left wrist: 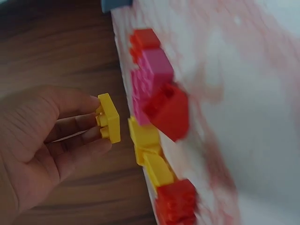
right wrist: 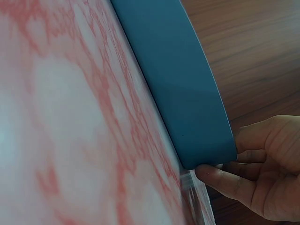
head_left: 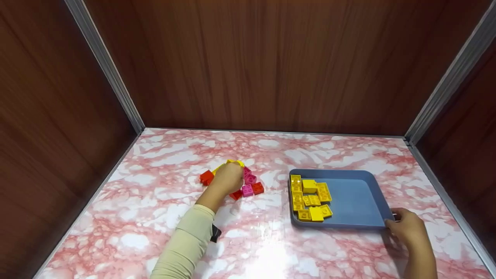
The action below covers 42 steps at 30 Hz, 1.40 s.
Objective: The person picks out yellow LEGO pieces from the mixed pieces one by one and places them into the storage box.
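Observation:
Fingertips and thumb of my left hand (left wrist: 51, 126) pinch a yellow toy brick (left wrist: 108, 118), raised off the table with its studs turned toward the palm. Below it lies a loose group with a red brick (left wrist: 176, 201), a pink brick (left wrist: 157, 68) and more yellow bricks (left wrist: 144, 133). In the head view the left hand (head_left: 228, 176) covers part of this group. My right hand (head_left: 409, 226) grips the near right corner of a blue-grey tray (head_left: 356, 197), thumb at the rim. Several yellow bricks (head_left: 310, 186) lie along the tray's left side.
The pink-and-white marbled tabletop (head_left: 135, 217) is bounded by brown wood-grain panels (head_left: 271, 66) at the back and sides, with metal strips (head_left: 112, 73) at the corners. A black piece (head_left: 215, 233) shows at the left sleeve.

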### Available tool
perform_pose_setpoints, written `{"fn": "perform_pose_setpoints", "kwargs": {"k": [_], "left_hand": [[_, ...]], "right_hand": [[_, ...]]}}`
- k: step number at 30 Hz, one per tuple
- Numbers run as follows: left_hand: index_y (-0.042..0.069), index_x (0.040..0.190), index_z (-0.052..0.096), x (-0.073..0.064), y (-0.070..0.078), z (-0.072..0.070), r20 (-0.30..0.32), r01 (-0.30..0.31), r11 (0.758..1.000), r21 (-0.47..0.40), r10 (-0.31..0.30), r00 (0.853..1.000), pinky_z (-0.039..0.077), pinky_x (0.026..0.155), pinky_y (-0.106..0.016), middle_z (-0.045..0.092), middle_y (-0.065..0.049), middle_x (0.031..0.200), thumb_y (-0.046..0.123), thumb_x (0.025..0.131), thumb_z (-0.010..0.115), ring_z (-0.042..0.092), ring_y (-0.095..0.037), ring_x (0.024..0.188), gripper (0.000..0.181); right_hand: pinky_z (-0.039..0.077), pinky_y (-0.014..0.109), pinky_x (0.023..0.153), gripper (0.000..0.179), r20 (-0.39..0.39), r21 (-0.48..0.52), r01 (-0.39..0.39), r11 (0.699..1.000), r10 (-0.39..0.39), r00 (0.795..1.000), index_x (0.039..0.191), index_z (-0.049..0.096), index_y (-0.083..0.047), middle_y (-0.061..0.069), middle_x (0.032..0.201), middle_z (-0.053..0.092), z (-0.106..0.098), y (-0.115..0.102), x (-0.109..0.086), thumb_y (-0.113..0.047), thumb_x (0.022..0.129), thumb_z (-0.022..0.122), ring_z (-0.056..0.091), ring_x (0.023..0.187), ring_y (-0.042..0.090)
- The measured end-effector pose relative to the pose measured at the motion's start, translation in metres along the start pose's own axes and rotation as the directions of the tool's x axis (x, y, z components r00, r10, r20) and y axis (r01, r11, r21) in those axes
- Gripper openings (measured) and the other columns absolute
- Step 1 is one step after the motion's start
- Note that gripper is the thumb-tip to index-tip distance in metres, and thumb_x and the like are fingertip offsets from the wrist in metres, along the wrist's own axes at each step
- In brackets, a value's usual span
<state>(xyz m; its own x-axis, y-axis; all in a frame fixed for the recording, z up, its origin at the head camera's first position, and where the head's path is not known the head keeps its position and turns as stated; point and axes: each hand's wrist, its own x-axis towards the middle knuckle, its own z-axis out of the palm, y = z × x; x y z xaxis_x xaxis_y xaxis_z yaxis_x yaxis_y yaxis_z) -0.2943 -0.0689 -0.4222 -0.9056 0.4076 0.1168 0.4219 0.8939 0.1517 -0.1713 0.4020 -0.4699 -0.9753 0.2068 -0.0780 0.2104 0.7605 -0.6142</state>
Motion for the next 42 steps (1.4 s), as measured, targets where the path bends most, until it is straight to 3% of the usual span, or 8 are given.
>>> {"fn": "perform_pose_setpoints", "kwargs": {"k": [3, 6, 11, 15, 23, 30, 38, 42], "left_hand": [[0.007, 0.06, 0.064, -0.002, 0.011, -0.003, -0.012, -0.049, 0.998, -0.025, 0.049, 0.999, 0.048, 0.062, -0.034, 0.055, -0.002, 0.07, 0.001, 0.081, 0.063, 0.051, -0.018, 0.063, 0.021], [0.005, 0.066, 0.07, -0.004, 0.021, -0.002, -0.056, -0.138, 0.99, 0.002, 0.138, 0.989, 0.051, 0.063, -0.034, 0.055, -0.004, 0.072, 0.003, 0.081, 0.064, 0.056, -0.02, 0.064, 0.016], [0.007, 0.069, 0.074, -0.006, 0.035, 0.002, -0.155, -0.285, 0.954, 0.098, 0.297, 0.942, 0.053, 0.06, -0.036, 0.059, -0.005, 0.07, 0.007, 0.078, 0.068, 0.062, -0.023, 0.065, 0.011], [0.01, 0.068, 0.073, -0.008, 0.049, 0.004, -0.171, -0.358, 0.928, 0.106, 0.371, 0.913, 0.051, 0.059, -0.033, 0.06, -0.003, 0.071, 0.009, 0.077, 0.069, 0.061, -0.021, 0.065, 0.01], [0.011, 0.072, 0.073, -0.006, 0.083, 0.007, -0.149, -0.431, 0.9, 0.068, 0.436, 0.887, 0.049, 0.06, -0.029, 0.061, 0.0, 0.074, 0.011, 0.081, 0.067, 0.06, -0.018, 0.066, 0.011], [0.013, 0.074, 0.071, -0.005, 0.108, 0.015, -0.158, -0.505, 0.859, 0.082, 0.511, 0.845, 0.05, 0.064, -0.028, 0.063, 0.002, 0.075, 0.012, 0.082, 0.067, 0.059, -0.015, 0.068, 0.009], [0.015, 0.077, 0.073, 0.004, 0.136, 0.026, -0.077, -0.573, 0.812, 0.106, 0.582, 0.81, 0.048, 0.063, -0.024, 0.062, 0.003, 0.078, 0.017, 0.083, 0.068, 0.058, -0.013, 0.069, 0.008], [0.017, 0.087, 0.077, 0.014, 0.149, 0.033, -0.026, -0.585, 0.807, 0.076, 0.588, 0.808, 0.049, 0.071, -0.019, 0.068, 0.005, 0.089, 0.019, 0.084, 0.07, 0.063, -0.009, 0.08, 0.008]], "right_hand": [[0.044, 0.057, 0.084, 0.052, 0.002, 0.0, 0.002, 1.0, -0.002, 1.0, 0.125, 0.046, 0.022, 0.039, 0.11, 0.057, 0.001, 0.001, 0.0, -0.01, 0.086, 0.061, 0.059, 0.096, 0.047], [0.044, 0.058, 0.084, 0.052, 0.002, 0.004, 0.005, 1.0, -0.005, 1.0, 0.125, 0.046, 0.021, 0.039, 0.109, 0.058, 0.001, 0.001, -0.001, -0.01, 0.086, 0.061, 0.059, 0.096, 0.047], [0.045, 0.057, 0.084, 0.051, 0.004, 0.015, 0.009, 1.0, -0.009, 1.0, 0.124, 0.046, 0.021, 0.04, 0.11, 0.057, 0.002, 0.001, -0.002, -0.009, 0.086, 0.061, 0.06, 0.094, 0.046], [0.045, 0.057, 0.084, 0.051, 0.002, 0.008, 0.015, 1.0, -0.015, 1.0, 0.124, 0.047, 0.021, 0.039, 0.11, 0.057, 0.002, 0.001, -0.002, -0.009, 0.086, 0.061, 0.06, 0.095, 0.047], [0.044, 0.058, 0.083, 0.049, -0.021, -0.007, 0.034, 0.999, -0.034, 0.999, 0.122, 0.049, 0.021, 0.038, 0.105, 0.06, 0.003, 0.001, -0.001, -0.009, 0.085, 0.062, 0.058, 0.097, 0.049], [0.045, 0.056, 0.084, 0.048, -0.015, 0.005, 0.043, 0.999, -0.043, 0.999, 0.123, 0.049, 0.021, 0.038, 0.108, 0.059, 0.003, 0.001, -0.001, -0.008, 0.087, 0.061, 0.06, 0.096, 0.047], [0.046, 0.053, 0.082, 0.048, -0.01, 0.009, 0.039, 0.999, -0.039, 0.999, 0.123, 0.048, 0.021, 0.038, 0.108, 0.059, 0.001, 0.002, -0.001, -0.008, 0.087, 0.062, 0.061, 0.092, 0.043], [0.044, 0.056, 0.084, 0.049, -0.013, 0.004, 0.037, 0.999, -0.037, 0.999, 0.123, 0.048, 0.021, 0.038, 0.108, 0.059, 0.0, 0.002, -0.001, -0.009, 0.087, 0.062, 0.059, 0.096, 0.047]]}}
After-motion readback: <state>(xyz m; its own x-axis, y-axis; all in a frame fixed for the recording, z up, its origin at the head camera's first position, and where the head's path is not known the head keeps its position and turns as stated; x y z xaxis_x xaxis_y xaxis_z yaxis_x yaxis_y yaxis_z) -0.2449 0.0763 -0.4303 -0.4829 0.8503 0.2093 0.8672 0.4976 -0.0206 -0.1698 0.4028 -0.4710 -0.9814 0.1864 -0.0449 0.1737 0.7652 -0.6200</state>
